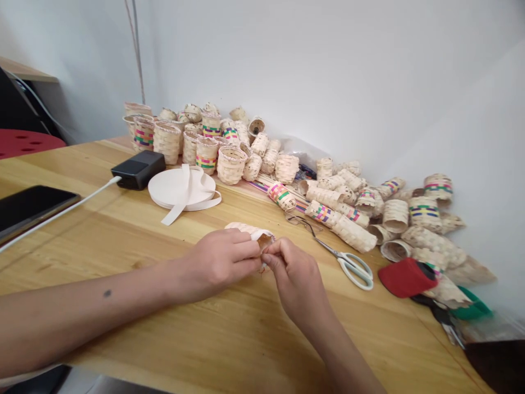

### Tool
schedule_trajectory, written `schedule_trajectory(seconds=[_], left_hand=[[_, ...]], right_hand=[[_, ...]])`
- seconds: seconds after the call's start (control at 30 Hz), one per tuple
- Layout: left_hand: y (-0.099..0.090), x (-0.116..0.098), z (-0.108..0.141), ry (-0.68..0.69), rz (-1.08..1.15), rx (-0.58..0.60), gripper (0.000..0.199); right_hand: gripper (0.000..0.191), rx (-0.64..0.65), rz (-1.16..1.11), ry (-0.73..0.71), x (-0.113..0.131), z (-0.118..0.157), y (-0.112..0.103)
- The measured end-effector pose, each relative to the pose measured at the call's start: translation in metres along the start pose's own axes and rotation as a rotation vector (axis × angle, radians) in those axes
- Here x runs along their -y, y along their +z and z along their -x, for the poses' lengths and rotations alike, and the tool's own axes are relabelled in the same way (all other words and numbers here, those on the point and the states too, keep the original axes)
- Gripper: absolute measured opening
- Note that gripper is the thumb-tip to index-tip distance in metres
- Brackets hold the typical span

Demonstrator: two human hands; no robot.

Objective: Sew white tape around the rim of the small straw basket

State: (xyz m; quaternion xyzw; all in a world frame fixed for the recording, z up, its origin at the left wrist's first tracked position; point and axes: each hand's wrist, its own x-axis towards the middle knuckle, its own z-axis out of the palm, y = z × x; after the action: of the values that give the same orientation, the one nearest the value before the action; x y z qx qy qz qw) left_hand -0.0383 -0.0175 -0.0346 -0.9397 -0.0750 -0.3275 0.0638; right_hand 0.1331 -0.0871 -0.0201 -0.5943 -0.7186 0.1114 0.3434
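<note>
Near the white ribbon roll [182, 189], the left hand [217, 262] was clamped around a woven bamboo basket [245, 226] while the right hand [293, 265] pinched its rim [257, 234], apparently only partly edged; finished-looking baskets [232, 167] stood behind.

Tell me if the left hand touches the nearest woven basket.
Touching: the head view shows the left hand gripping the woven basket by its side.

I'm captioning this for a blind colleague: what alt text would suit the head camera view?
A left hand holds a small woven basket over a wooden table while the right hand pinches at its open rim. Beyond them are a roll of white ribbon, scissors and many more woven baskets along the wall.
</note>
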Motion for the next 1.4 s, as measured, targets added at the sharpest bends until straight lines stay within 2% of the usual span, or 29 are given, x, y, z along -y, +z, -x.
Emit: schedule_trajectory(seconds=[0.13,0.33,0.53,0.63,0.8,1.0,1.13,1.2,1.27,1.4], left_hand=[[0.002,-0.002,-0.001,0.008,0.001,0.015,0.038],[0.002,0.001,0.0,-0.028,-0.035,-0.05,0.038],[-0.003,-0.001,0.002,-0.087,-0.007,-0.114,0.035],[-0.007,0.0,0.003,-0.11,0.075,-0.171,0.03],[-0.013,0.001,0.003,-0.186,0.274,-0.272,0.02],[-0.021,0.001,0.0,-0.307,0.447,-0.319,0.016],[-0.023,0.004,0.0,-0.352,0.482,-0.376,0.019],[-0.023,0.005,-0.001,-0.376,0.487,-0.416,0.023],[-0.023,0.006,0.0,-0.4,0.484,-0.443,0.023],[-0.023,0.007,0.001,-0.413,0.468,-0.448,0.019]], right_hand=[[0.013,-0.007,0.032,0.034,0.0,0.002,0.002],[0.007,0.04,-0.149,0.031,0.0,-0.001,-0.003],[0.004,-0.121,-0.499,0.017,0.012,-0.003,-0.019],[0.005,-0.133,-0.639,0.014,0.029,-0.001,-0.028],[0.002,-0.143,-0.579,-0.053,0.056,-0.008,-0.036],[0.002,-0.069,-0.551,-0.095,0.068,-0.022,-0.037],[0.004,-0.172,-0.432,-0.136,0.072,-0.01,-0.024],[0.012,-0.241,-0.269,-0.233,0.071,0.003,-0.008],[0.02,-0.278,-0.184,-0.424,0.069,0.015,0.013],[0.024,-0.386,-0.166,-0.504,0.07,0.029,0.05]])
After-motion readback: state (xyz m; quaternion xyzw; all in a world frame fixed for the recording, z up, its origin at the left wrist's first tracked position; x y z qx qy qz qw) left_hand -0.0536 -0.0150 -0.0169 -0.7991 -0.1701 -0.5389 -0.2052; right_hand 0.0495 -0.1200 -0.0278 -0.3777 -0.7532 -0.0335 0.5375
